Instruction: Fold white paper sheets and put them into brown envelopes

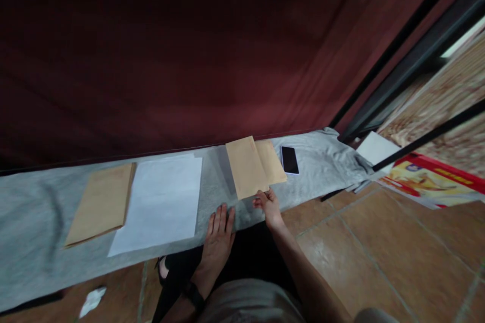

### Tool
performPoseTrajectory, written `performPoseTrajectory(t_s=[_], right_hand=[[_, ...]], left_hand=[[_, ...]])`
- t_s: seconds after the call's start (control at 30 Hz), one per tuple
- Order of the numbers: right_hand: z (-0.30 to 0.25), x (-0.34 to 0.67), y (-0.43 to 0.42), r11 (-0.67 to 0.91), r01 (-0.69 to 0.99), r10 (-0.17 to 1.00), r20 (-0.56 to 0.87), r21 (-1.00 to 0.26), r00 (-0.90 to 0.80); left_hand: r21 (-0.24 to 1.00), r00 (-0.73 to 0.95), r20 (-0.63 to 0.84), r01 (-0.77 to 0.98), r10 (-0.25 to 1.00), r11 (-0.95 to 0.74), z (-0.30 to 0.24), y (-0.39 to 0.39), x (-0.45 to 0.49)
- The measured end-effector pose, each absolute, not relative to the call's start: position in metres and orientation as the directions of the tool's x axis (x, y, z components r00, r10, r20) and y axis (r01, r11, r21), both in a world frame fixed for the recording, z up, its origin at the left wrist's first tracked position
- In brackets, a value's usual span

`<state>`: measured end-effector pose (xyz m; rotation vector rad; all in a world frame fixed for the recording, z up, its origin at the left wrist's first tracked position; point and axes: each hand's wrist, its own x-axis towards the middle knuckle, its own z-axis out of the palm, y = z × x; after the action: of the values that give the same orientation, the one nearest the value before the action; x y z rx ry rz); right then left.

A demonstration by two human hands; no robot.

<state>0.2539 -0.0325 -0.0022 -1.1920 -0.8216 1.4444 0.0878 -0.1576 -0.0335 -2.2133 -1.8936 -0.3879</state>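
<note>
My right hand [267, 207] pinches the lower right corner of a tan paper envelope [245, 167], which is tilted and overlaps a second tan envelope [272, 160] to its right. My left hand [220, 232] rests with fingers stretched out at the front edge of the grey cloth, apart from the envelopes. To the left of it are white paper sheets [166, 202], and beside those a thicker stack of tan envelopes [100, 204] that touches their left edge.
A phone [290, 160] lies right of the envelopes on the long grey cloth surface [318, 176]. Dark red fabric [170, 86] stands behind it. A black metal bar [394, 50] rises at the right. A crumpled white tissue [92, 301] and a printed red-yellow sheet [428, 181] lie low down.
</note>
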Motion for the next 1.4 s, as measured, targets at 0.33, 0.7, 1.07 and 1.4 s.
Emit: performPoseTrajectory(t_s=[0.33, 0.7, 1.07, 1.4], right_hand=[[0.008, 0.312, 0.017, -0.164, -0.346, 0.947, -0.245, -0.924, 0.207], [-0.001, 0.325, 0.029, -0.252, -0.383, 0.921, -0.342, -0.889, 0.186], [0.002, 0.323, 0.034, -0.303, -0.376, 0.908, -0.386, -0.875, 0.165], [0.002, 0.323, 0.034, -0.314, -0.351, 0.9, -0.394, -0.882, 0.187]], left_hand=[[-0.003, 0.153, 0.428, 0.986, 0.891, -0.168, -0.04, -0.154, 0.084], [-0.03, 0.164, 0.444, 0.985, 0.881, -0.169, -0.043, -0.153, 0.081], [-0.017, 0.168, 0.436, 0.984, 0.884, -0.179, -0.042, -0.155, 0.079], [-0.012, 0.162, 0.437, 0.985, 0.885, -0.174, -0.045, -0.156, 0.078]])
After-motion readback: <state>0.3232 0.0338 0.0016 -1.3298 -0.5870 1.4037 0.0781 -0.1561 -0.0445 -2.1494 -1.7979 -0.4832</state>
